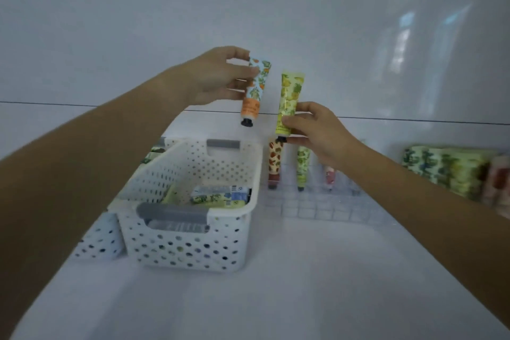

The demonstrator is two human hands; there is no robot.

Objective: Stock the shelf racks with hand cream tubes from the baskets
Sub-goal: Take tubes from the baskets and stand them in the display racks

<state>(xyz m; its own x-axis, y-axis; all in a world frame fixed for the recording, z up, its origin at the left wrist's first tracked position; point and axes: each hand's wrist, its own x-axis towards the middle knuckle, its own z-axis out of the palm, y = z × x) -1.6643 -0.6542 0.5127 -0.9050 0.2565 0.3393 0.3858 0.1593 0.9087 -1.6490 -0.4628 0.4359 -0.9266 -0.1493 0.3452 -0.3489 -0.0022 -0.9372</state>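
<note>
My left hand [218, 77] holds an orange and light-blue hand cream tube [254, 88] cap down, above the far end of a white perforated basket [190, 243]. My right hand [320, 130] grips a yellow-green tube [289, 99] near its black cap, cap down, just above a clear gridded rack [317, 207]. Three tubes stand cap down in the rack: a brown-patterned tube [275, 163], a green tube [302, 168] and a pinkish tube [329, 176]. Several more tubes [220, 196] lie inside the basket.
A second white basket [102, 240] sits behind and left of the first one. At the right edge stands a packed row of green and yellow tubes [447, 171]. A white wall rises behind the white shelf surface [276, 298].
</note>
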